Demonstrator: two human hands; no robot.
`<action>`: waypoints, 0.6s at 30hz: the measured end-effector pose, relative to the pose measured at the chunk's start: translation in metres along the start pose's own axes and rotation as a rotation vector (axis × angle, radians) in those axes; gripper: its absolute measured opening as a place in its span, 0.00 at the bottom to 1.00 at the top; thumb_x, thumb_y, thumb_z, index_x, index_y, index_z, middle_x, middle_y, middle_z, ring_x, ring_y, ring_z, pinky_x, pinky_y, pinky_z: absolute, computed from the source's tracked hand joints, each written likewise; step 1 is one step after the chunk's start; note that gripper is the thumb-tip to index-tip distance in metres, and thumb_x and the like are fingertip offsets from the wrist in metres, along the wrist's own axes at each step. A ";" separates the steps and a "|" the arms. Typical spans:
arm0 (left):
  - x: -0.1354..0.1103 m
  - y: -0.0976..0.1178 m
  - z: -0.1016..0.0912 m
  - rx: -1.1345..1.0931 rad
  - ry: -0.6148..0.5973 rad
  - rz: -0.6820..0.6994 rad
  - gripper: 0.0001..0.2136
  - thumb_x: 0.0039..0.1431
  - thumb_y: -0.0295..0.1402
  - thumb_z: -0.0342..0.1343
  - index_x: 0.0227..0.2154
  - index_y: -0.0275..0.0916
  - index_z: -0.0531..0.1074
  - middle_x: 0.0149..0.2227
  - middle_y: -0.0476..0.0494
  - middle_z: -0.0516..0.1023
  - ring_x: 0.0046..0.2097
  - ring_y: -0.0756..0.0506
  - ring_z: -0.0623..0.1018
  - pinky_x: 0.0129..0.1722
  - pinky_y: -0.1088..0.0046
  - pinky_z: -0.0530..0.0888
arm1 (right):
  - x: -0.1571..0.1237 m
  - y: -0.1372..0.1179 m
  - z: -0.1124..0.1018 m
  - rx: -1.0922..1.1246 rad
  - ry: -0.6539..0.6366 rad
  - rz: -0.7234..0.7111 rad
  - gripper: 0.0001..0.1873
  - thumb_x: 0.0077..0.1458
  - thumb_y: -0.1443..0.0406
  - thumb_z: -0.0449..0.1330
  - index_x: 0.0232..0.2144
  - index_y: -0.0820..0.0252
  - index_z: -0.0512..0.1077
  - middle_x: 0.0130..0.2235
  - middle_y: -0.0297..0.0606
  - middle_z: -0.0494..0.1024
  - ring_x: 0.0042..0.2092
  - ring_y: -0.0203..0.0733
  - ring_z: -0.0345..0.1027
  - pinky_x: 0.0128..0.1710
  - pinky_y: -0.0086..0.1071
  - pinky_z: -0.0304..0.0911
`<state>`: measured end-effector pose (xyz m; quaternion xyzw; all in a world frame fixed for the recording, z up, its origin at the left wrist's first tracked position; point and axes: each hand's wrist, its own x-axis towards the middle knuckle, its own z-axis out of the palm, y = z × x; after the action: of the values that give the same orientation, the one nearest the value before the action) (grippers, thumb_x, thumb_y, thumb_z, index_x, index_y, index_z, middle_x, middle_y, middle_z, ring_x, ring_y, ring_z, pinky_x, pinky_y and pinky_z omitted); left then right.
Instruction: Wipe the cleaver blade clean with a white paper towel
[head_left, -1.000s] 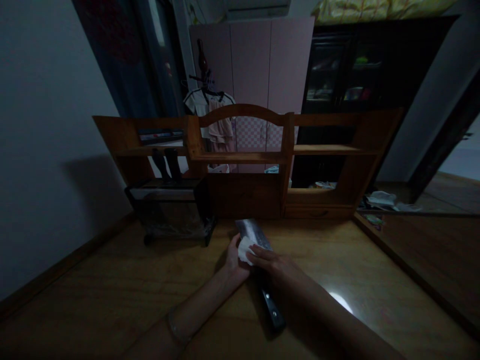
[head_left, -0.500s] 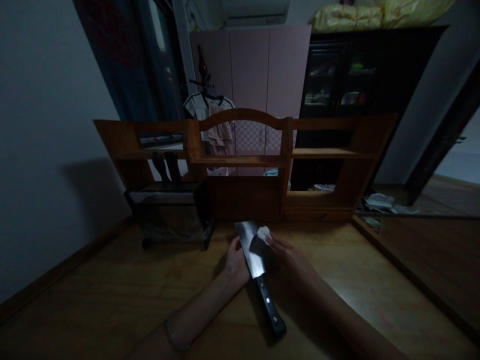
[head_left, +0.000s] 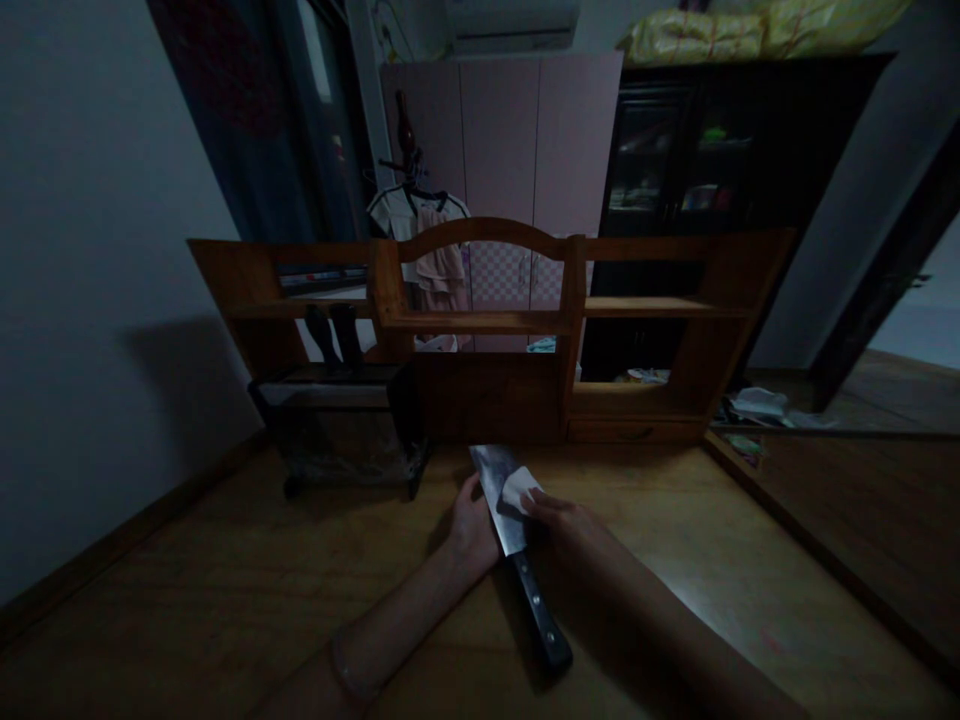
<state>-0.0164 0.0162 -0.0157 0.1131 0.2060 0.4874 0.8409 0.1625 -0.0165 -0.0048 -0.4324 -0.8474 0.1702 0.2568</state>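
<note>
A cleaver (head_left: pixel 507 530) with a broad steel blade and a black riveted handle is held over the wooden tabletop, its handle pointing towards me. My left hand (head_left: pixel 472 525) grips the blade from the left side, with some fingers hidden beneath it. On the blade's right half lies a folded white tissue or cloth (head_left: pixel 520 489), pinched in the fingers of my right hand (head_left: pixel 566 520) and touching the metal. Behind and to the left stands a dark knife block (head_left: pixel 341 430) with two black-handled knives (head_left: pixel 335 338) upright in it.
A wooden shelf unit (head_left: pixel 480 322) runs along the tabletop's far side, with a small drawer (head_left: pixel 636 431) at right. The wooden tabletop (head_left: pixel 225 600) has a raised edge on its right. Beyond are a pink wardrobe (head_left: pixel 499 150) and a dark cabinet (head_left: pixel 757 150).
My right hand has moved the white tissue or cloth down the blade, towards the handle and slightly left. The left hand and the cleaver stay almost where they were.
</note>
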 end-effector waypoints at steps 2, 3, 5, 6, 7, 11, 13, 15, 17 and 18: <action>0.000 0.000 0.001 -0.011 0.016 0.004 0.17 0.60 0.42 0.48 0.36 0.30 0.72 0.32 0.37 0.77 0.35 0.41 0.77 0.44 0.64 0.71 | 0.000 -0.006 -0.002 -0.002 0.006 -0.035 0.34 0.52 0.81 0.48 0.59 0.54 0.64 0.60 0.39 0.64 0.55 0.47 0.65 0.57 0.39 0.59; 0.000 0.000 0.002 -0.015 0.027 0.006 0.17 0.60 0.42 0.48 0.35 0.31 0.72 0.31 0.38 0.76 0.35 0.42 0.77 0.43 0.65 0.71 | 0.000 -0.008 -0.003 -0.002 0.002 -0.046 0.34 0.52 0.81 0.48 0.58 0.54 0.65 0.59 0.39 0.64 0.55 0.47 0.65 0.57 0.38 0.59; -0.001 0.000 0.004 -0.014 0.052 0.014 0.16 0.60 0.41 0.48 0.34 0.32 0.72 0.30 0.39 0.76 0.34 0.43 0.76 0.42 0.66 0.72 | 0.000 -0.012 -0.003 0.008 -0.004 -0.061 0.34 0.52 0.81 0.49 0.57 0.54 0.66 0.59 0.39 0.64 0.54 0.48 0.66 0.57 0.38 0.59; -0.001 0.000 0.004 -0.010 0.064 0.019 0.16 0.59 0.41 0.48 0.34 0.32 0.72 0.30 0.39 0.76 0.33 0.43 0.76 0.41 0.66 0.72 | 0.001 -0.013 -0.002 0.018 -0.001 -0.071 0.34 0.51 0.82 0.49 0.57 0.53 0.66 0.59 0.39 0.65 0.54 0.47 0.66 0.57 0.38 0.59; 0.000 0.000 0.004 -0.005 0.074 0.025 0.16 0.59 0.41 0.48 0.35 0.32 0.72 0.30 0.39 0.76 0.34 0.42 0.76 0.41 0.66 0.72 | 0.001 -0.013 0.000 0.031 0.009 -0.082 0.34 0.51 0.82 0.49 0.57 0.53 0.66 0.59 0.38 0.65 0.54 0.47 0.66 0.57 0.38 0.58; 0.002 0.000 0.003 0.003 0.085 0.036 0.16 0.59 0.40 0.48 0.37 0.31 0.72 0.31 0.38 0.76 0.34 0.42 0.77 0.40 0.65 0.73 | 0.003 -0.014 0.006 0.088 0.010 -0.146 0.35 0.51 0.82 0.50 0.58 0.54 0.65 0.60 0.38 0.63 0.55 0.47 0.64 0.58 0.37 0.57; 0.003 0.000 0.002 -0.002 0.105 0.047 0.15 0.58 0.39 0.49 0.37 0.31 0.73 0.29 0.39 0.76 0.33 0.43 0.76 0.37 0.67 0.73 | 0.004 -0.017 0.008 0.103 -0.017 -0.179 0.37 0.49 0.82 0.50 0.59 0.54 0.63 0.61 0.37 0.61 0.57 0.47 0.62 0.59 0.37 0.57; 0.004 0.000 0.000 -0.012 0.126 0.057 0.15 0.58 0.39 0.50 0.36 0.31 0.73 0.28 0.40 0.76 0.31 0.44 0.76 0.36 0.68 0.73 | 0.004 -0.022 0.007 0.111 -0.039 -0.193 0.39 0.47 0.83 0.48 0.60 0.54 0.62 0.62 0.36 0.59 0.59 0.46 0.59 0.59 0.37 0.55; 0.004 0.001 0.000 -0.024 0.135 0.060 0.15 0.58 0.39 0.50 0.35 0.30 0.73 0.28 0.40 0.76 0.31 0.44 0.76 0.35 0.69 0.73 | 0.003 -0.027 0.004 0.117 -0.061 -0.185 0.41 0.46 0.84 0.47 0.61 0.54 0.61 0.63 0.34 0.57 0.61 0.44 0.56 0.60 0.36 0.53; 0.004 0.001 -0.001 -0.028 0.134 0.057 0.15 0.58 0.39 0.50 0.35 0.30 0.73 0.28 0.40 0.76 0.31 0.44 0.76 0.35 0.69 0.74 | 0.002 -0.030 0.003 0.117 -0.074 -0.177 0.42 0.45 0.84 0.47 0.61 0.53 0.61 0.63 0.33 0.57 0.62 0.43 0.54 0.61 0.36 0.52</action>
<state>-0.0154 0.0197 -0.0169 0.0744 0.2517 0.5203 0.8127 0.1406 -0.0317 0.0086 -0.3334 -0.8798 0.2119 0.2644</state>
